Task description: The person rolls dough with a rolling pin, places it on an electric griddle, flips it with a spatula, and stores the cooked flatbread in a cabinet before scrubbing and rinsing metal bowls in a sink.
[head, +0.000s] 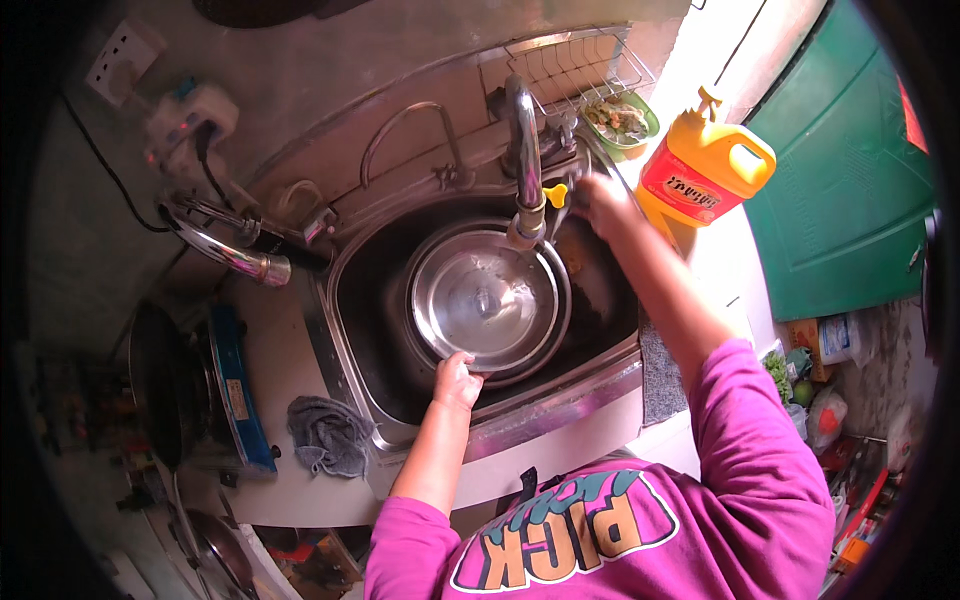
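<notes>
A round stainless steel basin (480, 300) sits in the sink (367, 352), under the tap spout (528, 142). Another round metal rim shows around and beneath it. My left hand (456, 382) grips the basin's near edge, thumb over the rim. To the right of the spout, my right hand (606, 206) reaches over the sink's back right part. Its fingers are blurred beside shiny metal, and whether they hold it cannot be made out. A yellow tab (556, 196) sticks out at the spout's right side.
A yellow jug (709, 169) and a green bowl of food scraps (621, 124) stand right of the sink. Above the bowl is a wire rack (574, 67). On the left lie a grey cloth (328, 435), a blue-sided stove (240, 405) and a dark pan (157, 382).
</notes>
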Available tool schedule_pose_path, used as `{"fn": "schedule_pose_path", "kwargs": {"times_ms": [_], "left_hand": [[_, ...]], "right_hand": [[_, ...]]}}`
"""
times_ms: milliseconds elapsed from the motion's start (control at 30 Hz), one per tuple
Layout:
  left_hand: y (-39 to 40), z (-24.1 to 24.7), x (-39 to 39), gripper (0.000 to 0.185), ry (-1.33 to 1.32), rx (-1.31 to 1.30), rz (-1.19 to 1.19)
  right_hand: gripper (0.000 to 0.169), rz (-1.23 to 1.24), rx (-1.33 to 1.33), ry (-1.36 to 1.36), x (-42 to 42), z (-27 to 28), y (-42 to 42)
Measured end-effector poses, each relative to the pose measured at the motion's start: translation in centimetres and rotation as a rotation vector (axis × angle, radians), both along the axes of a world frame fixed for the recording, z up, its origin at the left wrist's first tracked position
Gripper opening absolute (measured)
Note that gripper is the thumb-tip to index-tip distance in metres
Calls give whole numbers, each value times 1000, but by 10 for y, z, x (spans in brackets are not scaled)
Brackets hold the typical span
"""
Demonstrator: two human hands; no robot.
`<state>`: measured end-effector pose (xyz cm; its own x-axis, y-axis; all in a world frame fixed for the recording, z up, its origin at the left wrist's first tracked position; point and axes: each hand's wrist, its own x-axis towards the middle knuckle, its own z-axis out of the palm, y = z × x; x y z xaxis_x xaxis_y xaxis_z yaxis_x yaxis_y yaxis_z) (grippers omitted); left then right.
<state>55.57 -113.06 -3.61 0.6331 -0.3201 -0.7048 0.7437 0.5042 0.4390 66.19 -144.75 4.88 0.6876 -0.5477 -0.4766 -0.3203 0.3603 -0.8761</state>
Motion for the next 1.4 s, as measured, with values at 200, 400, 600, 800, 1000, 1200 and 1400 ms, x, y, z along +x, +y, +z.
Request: {"fn": "schedule_pose_path", "kwargs": {"times_ms": [200,400,600,800,1000,1200,1400], "left_hand": [[-13,-11,0,35,30,-41,-29],[-13,-12,-1,28,67,-131,-96],[-27,-4,-6,23,88,-155,-124],[-18,11,-27,6,-2,-8,-78],[4,3,-18,6,-96,163,174],[12,-14,8,18,-203,187,176],[-24,-23,14,76,-481,670,35]], "right_hand": [[6,-119,400,-251,58,23,-33],[18,336,-298,-257,-21,-10,46],[42,1166,-1206,-720,-80,-76,154],[44,1186,-1651,-396,-26,-52,151],[37,860,-758,27,-10,-73,99],[29,414,215,80,-77,-97,114],[23,331,-126,39,-86,-77,93]]}}
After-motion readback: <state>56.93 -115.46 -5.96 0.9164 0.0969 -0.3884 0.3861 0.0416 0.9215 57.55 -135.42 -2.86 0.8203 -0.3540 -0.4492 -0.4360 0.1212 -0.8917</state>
